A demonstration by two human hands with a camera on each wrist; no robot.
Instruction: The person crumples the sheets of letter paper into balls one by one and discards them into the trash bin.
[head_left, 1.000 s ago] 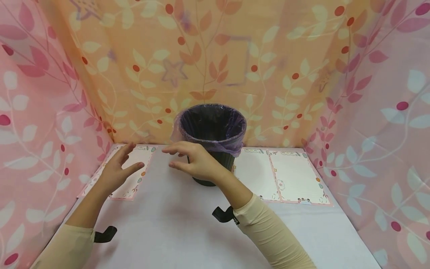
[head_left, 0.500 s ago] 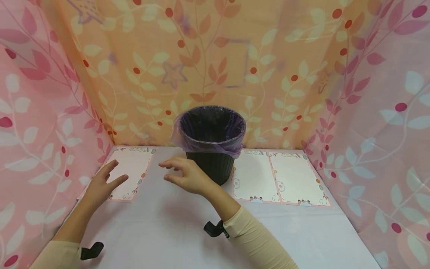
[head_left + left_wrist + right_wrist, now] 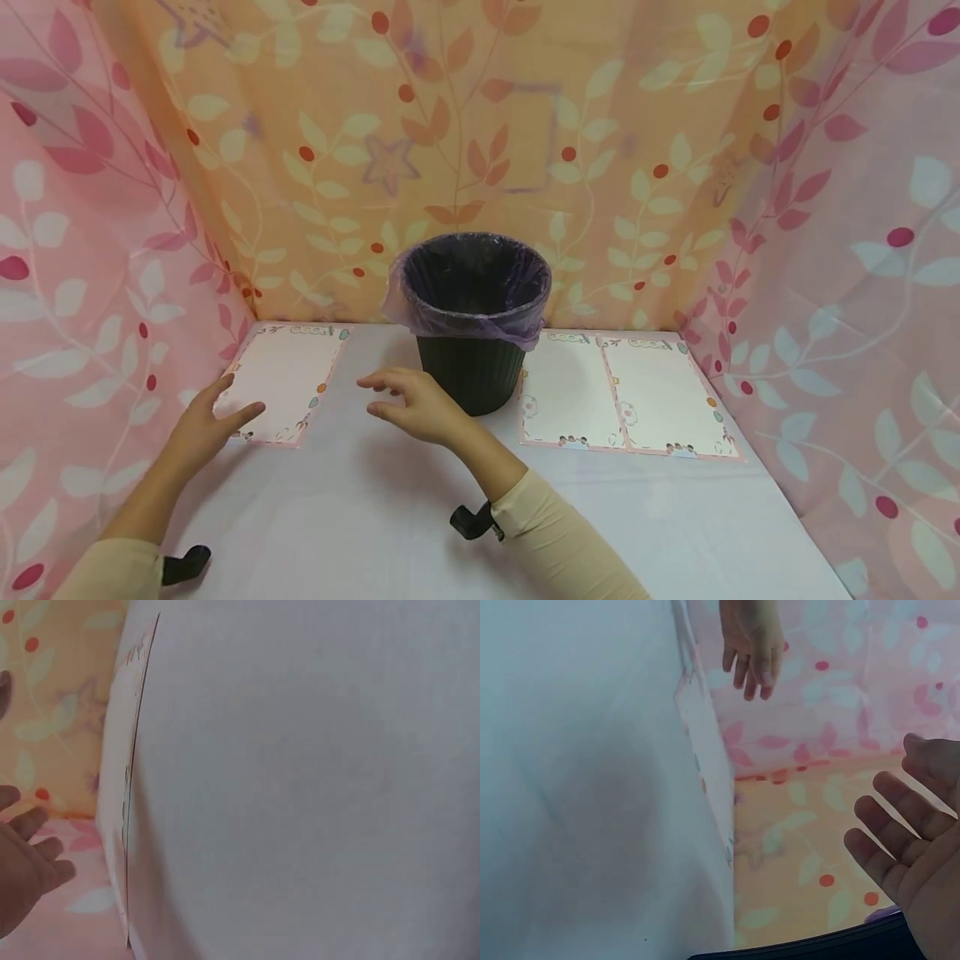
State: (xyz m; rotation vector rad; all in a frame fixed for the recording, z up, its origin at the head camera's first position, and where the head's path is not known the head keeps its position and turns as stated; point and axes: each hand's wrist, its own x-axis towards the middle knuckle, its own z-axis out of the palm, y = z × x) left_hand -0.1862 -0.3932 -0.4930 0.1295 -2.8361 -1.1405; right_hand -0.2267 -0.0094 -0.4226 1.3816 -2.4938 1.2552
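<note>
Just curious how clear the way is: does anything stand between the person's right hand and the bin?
Nothing visible does. In the head view, the right hand overlaps the bin at its lower left, with no object between; I can't tell whether they touch.

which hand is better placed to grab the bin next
Likely the right hand: it is empty, its fingers are loosely open, and it is close beside the bin. The left hand is empty too, but farther off, near the left sheet.
</note>
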